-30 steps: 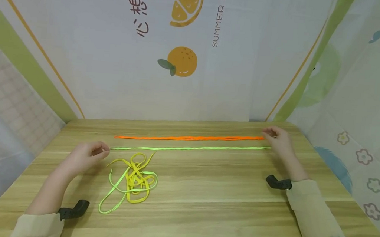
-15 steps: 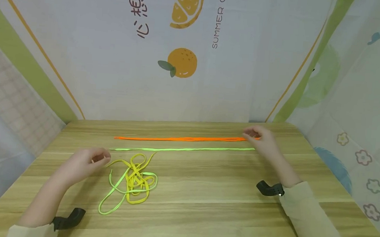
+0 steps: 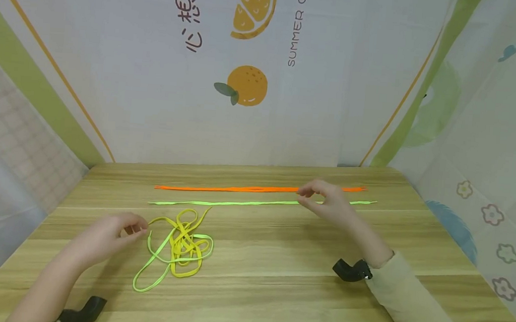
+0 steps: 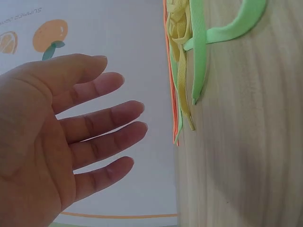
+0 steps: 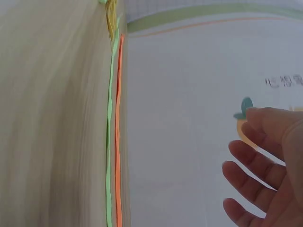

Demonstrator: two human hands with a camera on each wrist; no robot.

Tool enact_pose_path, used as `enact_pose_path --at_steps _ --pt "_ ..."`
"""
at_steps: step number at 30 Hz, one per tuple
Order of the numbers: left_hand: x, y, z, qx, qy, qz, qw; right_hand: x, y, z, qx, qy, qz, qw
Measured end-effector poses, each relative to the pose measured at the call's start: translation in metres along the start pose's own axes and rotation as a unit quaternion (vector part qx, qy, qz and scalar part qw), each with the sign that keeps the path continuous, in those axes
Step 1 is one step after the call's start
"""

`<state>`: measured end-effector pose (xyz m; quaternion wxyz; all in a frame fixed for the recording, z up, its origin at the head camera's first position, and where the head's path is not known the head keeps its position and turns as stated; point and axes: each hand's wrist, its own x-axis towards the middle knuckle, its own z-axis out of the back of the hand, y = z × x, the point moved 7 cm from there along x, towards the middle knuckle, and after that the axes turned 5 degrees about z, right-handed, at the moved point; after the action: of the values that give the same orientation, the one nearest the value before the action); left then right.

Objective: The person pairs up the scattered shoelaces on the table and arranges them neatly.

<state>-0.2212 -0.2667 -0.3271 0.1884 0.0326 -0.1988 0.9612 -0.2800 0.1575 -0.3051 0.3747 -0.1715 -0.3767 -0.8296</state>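
Across the back of the table lies a straight orange shoelace (image 3: 224, 188), with a straight light-green shoelace (image 3: 236, 203) in front of it. Nearer the front left, a yellow shoelace (image 3: 182, 241) and another light-green shoelace (image 3: 139, 276) lie tangled together. My left hand (image 3: 109, 232) hovers just left of the tangle; its fingers (image 4: 116, 113) are loosely spread and hold nothing in the left wrist view. Above the table my right hand (image 3: 327, 201) hides part of both straight laces in the head view. The right wrist view shows its relaxed fingers (image 5: 251, 165) apart from the laces.
The wooden table (image 3: 275, 294) reaches back to a white printed curtain (image 3: 175, 114), with more cloth hanging at both sides. A black camera mount (image 3: 351, 270) is on the right wrist, and another black mount (image 3: 84, 314) on the left.
My left hand has let go of the straight green lace's left end and come nearer. My right hand has moved left and nearer, uncovering both laces' right ends. The laces stay in place.
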Motion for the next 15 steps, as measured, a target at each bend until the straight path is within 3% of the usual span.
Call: enact_pose_path --at_steps 7,15 --pt "-0.004 -0.007 -0.006 0.017 0.008 -0.014 0.9997 0.003 0.019 -0.027 0.026 0.051 0.004 0.998" --pt "-0.004 -0.018 -0.012 0.040 0.007 -0.048 0.9980 0.013 0.043 -0.054 0.028 0.098 0.049 0.994"
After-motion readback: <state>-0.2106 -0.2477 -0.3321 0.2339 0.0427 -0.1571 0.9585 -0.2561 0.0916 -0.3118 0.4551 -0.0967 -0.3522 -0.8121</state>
